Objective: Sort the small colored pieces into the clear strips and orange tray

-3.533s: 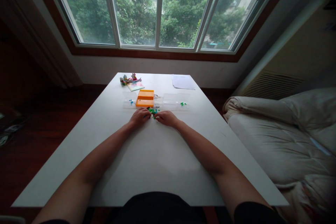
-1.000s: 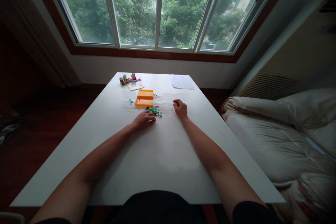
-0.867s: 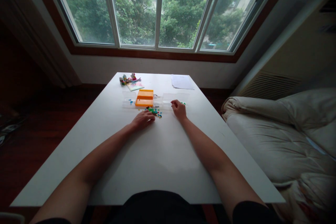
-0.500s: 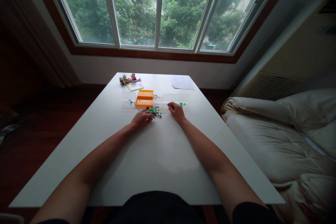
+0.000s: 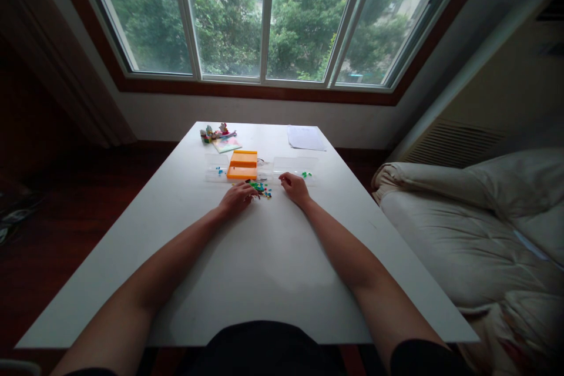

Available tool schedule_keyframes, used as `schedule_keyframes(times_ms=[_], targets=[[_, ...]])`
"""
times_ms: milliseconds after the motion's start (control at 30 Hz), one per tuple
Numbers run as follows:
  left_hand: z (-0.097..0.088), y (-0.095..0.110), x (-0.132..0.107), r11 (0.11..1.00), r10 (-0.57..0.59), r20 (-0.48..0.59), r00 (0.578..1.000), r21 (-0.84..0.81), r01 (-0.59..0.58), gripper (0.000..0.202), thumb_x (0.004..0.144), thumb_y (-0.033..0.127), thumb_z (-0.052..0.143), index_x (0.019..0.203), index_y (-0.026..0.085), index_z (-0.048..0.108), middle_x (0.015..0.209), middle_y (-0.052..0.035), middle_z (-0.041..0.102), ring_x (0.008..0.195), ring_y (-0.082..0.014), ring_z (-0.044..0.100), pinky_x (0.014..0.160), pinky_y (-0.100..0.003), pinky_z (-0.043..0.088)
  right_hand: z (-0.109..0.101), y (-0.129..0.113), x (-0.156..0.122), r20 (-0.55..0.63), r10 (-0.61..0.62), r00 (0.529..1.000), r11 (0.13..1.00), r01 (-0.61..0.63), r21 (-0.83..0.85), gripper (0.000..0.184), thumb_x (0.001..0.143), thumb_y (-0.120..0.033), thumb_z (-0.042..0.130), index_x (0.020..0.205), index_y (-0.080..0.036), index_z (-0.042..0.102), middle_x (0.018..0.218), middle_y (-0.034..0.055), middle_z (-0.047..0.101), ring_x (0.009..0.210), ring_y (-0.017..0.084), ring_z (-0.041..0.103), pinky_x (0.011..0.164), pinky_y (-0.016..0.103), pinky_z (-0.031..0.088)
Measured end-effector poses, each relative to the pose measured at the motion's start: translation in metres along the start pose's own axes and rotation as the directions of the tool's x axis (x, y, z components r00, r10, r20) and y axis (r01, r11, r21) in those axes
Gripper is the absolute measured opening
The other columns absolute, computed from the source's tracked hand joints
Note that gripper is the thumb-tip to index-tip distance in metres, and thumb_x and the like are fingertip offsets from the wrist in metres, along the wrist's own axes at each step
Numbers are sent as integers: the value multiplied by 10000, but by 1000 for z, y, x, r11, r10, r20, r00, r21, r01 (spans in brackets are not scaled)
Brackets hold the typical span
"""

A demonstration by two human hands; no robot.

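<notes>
My left hand [image 5: 237, 197] lies palm down on the white table [image 5: 264, 270], its fingers loosely stretched and their tips at a small pile of coloured pieces [image 5: 261, 188]. My right hand [image 5: 295, 188] rests to the right of the pile, just in front of a clear tray [image 5: 286, 163] that holds a few green pieces [image 5: 306, 174]. Its fingers are curled under, and whatever they hold is hidden. An orange box [image 5: 242, 164] stands right behind the pile.
A second clear tray [image 5: 215, 167] with blue bits lies left of the orange box. Farther back are small toy figures [image 5: 215, 131], a booklet [image 5: 227, 144] and a paper sheet [image 5: 306, 137]. A bed with a white duvet [image 5: 484, 217] borders the table's right side.
My right hand went from the pile out to the clear tray on the right, then drew back left and toward me. My left hand has stayed at the pile.
</notes>
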State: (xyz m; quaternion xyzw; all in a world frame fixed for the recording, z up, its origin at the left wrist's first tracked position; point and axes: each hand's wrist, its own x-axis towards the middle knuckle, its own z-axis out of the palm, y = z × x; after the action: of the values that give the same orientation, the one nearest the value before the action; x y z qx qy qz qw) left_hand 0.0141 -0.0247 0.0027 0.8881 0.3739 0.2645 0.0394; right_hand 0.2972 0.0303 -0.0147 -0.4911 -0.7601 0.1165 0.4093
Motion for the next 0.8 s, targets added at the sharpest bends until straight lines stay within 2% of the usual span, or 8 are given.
schedule_keyframes(times_ms=[233,367,500,600,800], targets=[[1,-2,-1,999,-52,-20,998,5,52,238,906,142,573,1045,245,737,1066,-69,708,1048,-235,596,922,-371,502,7,-1,-2,124,-106,987,994,110,-28,208,881,-179,559,976,-212,741,829,17,694,723,160,577,735,270,449],[2,-5,-1,996,-89,-29,996,9,89,184,911,181,595,1008,240,739,1059,-72,702,1034,-236,596,927,-374,504,15,-6,-3,209,-190,959,975,210,-78,277,915,-165,574,1134,-229,731,936,52,679,895,194,586,873,307,469],[2,-8,-2,992,-124,-49,991,0,124,172,916,207,601,1005,241,744,1058,-75,700,1021,-241,593,923,-384,506,21,-14,-4,271,-216,938,947,269,-176,374,959,-135,521,1263,-265,697,1089,84,646,1053,223,552,973,340,449],[2,-10,-2,988,-156,-74,985,-8,156,177,918,218,603,1016,242,748,1073,-73,703,1030,-247,588,934,-394,501,21,-18,-4,304,-201,931,936,274,-221,381,945,-104,525,1225,-275,718,1095,84,638,1064,231,539,988,348,440],[3,-12,-3,979,-202,-120,972,-9,203,190,930,218,578,1006,235,752,1077,-74,710,1044,-247,586,961,-399,490,16,-13,-4,241,-155,958,953,209,-218,209,957,-179,558,1058,-236,731,1019,78,644,1039,226,546,947,340,450]])
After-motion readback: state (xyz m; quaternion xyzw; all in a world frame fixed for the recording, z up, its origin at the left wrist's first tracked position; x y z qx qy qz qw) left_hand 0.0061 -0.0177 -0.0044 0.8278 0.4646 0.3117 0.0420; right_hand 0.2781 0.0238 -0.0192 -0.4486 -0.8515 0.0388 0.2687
